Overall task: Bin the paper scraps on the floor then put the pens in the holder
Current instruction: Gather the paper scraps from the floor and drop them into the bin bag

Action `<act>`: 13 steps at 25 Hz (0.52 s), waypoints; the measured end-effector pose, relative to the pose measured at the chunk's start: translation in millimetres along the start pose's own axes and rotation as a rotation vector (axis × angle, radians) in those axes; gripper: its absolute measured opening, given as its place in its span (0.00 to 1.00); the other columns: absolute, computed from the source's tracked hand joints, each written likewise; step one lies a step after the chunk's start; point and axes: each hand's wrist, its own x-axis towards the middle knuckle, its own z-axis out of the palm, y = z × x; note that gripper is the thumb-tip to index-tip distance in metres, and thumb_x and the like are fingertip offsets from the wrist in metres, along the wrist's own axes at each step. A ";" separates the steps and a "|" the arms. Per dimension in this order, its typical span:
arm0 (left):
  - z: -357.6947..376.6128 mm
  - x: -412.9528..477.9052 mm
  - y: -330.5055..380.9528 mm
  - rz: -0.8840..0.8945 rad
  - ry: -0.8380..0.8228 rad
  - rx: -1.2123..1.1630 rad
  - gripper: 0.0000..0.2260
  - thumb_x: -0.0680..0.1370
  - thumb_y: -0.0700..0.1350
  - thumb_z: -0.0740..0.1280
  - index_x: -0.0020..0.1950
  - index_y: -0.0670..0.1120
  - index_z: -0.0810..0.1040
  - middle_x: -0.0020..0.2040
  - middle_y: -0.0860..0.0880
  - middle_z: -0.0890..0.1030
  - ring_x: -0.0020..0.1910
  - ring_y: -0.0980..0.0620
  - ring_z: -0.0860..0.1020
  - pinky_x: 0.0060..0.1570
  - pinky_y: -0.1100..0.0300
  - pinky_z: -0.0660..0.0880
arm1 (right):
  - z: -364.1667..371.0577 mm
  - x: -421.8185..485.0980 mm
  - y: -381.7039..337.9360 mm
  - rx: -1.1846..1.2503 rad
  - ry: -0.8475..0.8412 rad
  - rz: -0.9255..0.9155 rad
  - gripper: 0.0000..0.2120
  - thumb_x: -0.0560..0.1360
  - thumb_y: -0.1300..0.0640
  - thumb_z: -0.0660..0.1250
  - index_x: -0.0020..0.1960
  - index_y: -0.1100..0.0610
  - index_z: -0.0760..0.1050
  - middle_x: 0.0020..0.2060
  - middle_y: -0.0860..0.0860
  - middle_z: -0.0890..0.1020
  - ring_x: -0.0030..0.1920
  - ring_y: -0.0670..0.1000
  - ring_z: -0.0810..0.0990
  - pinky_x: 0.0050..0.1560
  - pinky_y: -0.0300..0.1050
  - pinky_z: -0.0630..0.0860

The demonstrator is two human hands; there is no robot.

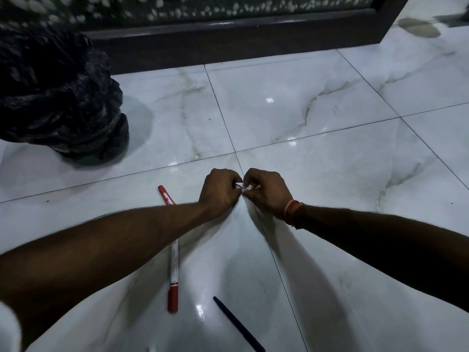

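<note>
L hand [219,190] + R hand [266,191] both pinch paper scrap [245,186] btwn them, fingers curled; bin [58,97] lies up-left, well apart, L hand nearer

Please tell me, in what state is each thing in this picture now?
paper scrap, pinched between both hands
left hand, pinches the scrap
right hand, pinches the scrap
upper red pen, on floor, partly under left forearm
lower red-capped pen, on floor, capped
black pen, on floor
bin, upright, black-lined
</note>
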 end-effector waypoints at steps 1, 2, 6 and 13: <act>0.7 0.6 0.3 -0.006 -0.002 -0.004 0.09 0.68 0.48 0.70 0.44 0.49 0.86 0.38 0.50 0.85 0.40 0.51 0.81 0.39 0.61 0.71 | 0.9 -0.8 0.1 -0.018 0.010 -0.005 0.09 0.71 0.48 0.72 0.41 0.52 0.76 0.34 0.46 0.81 0.38 0.49 0.80 0.41 0.45 0.76; 1.2 1.1 0.9 -0.018 0.002 -0.010 0.09 0.67 0.48 0.69 0.44 0.49 0.86 0.38 0.50 0.85 0.40 0.51 0.81 0.39 0.61 0.72 | 1.8 -1.5 -0.7 -0.030 0.021 -0.005 0.08 0.71 0.48 0.72 0.41 0.52 0.77 0.35 0.46 0.82 0.38 0.48 0.80 0.40 0.44 0.75; -1.3 3.1 4.7 -0.138 0.005 -0.070 0.11 0.65 0.51 0.69 0.44 0.50 0.87 0.35 0.51 0.84 0.39 0.53 0.80 0.36 0.63 0.69 | 4.2 2.0 -6.9 0.032 0.031 0.089 0.08 0.67 0.49 0.72 0.40 0.52 0.79 0.33 0.49 0.83 0.37 0.49 0.81 0.41 0.44 0.77; -55.7 4.8 -9.3 -0.365 -0.001 -0.578 0.06 0.66 0.37 0.77 0.40 0.47 0.86 0.41 0.40 0.86 0.36 0.51 0.81 0.43 0.56 0.81 | -6.0 22.2 -48.5 0.668 0.003 0.359 0.09 0.64 0.67 0.77 0.43 0.62 0.81 0.32 0.57 0.81 0.33 0.51 0.81 0.47 0.51 0.82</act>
